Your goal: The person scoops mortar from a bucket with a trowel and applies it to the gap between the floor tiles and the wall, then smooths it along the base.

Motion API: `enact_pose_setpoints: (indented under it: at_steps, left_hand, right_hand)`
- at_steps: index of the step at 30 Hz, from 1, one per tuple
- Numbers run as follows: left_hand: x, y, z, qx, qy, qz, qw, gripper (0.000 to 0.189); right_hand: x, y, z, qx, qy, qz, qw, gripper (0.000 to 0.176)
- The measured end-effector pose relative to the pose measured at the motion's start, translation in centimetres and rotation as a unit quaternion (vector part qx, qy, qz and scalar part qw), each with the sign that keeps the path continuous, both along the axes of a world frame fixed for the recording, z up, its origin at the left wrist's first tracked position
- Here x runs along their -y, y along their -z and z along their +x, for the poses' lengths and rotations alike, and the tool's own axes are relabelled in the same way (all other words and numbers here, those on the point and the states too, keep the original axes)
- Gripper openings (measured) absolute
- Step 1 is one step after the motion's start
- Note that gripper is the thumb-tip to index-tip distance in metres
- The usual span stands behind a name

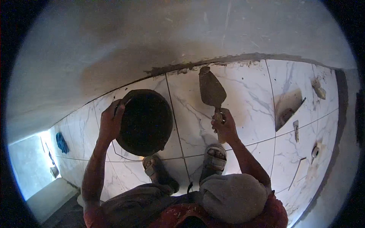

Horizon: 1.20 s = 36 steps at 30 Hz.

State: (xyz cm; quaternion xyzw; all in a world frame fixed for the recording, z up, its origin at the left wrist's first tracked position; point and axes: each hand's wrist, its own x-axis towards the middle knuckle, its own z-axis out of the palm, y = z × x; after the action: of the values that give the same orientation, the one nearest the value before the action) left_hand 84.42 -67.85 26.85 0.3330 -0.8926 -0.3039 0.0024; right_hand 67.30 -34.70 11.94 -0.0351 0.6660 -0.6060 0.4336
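My left hand point(113, 121) is closed on the rim of a dark round bucket point(146, 123), whose inside is too dark to make out. In my right hand point(225, 125) is the handle of a pointing trowel point(212, 88), its blade directed toward the wall. A small lump of grey mortar point(204, 70) shows at the blade's tip. Beneath both lies a floor of white marbled tiles point(243, 91). Along the foot of the wall point(182, 30) runs a rough strip of dark mortar point(228, 59).
My sandalled feet point(213, 157) stand close behind the bucket and trowel. To the right lie a cut tile piece point(288, 110), a broken chunk point(318, 89) and a small flat tool point(296, 131). A blue bundle point(61, 143) sits at the far left, near a bright opening.
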Motion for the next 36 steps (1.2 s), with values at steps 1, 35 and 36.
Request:
enact_pose_setpoints:
  at_steps: [1,35,36]
  left_hand:
    - [-0.2,-0.1,-0.1,0.003,-0.004,0.001,1.0,0.035]
    - [0.6,-0.2,0.7,-0.001,0.013,0.022,1.0,0.036]
    - [0.8,-0.1,0.8,-0.001,0.01,0.02,1.0,0.035]
  right_hand:
    - [0.2,0.2,-0.1,-0.002,0.003,0.0,1.0,0.047]
    - [1.2,-6.0,-20.4,-0.664,-0.374,0.333,0.556,0.029]
    - [0.6,-5.8,-19.9,-0.663,-0.377,0.332,0.555,0.029]
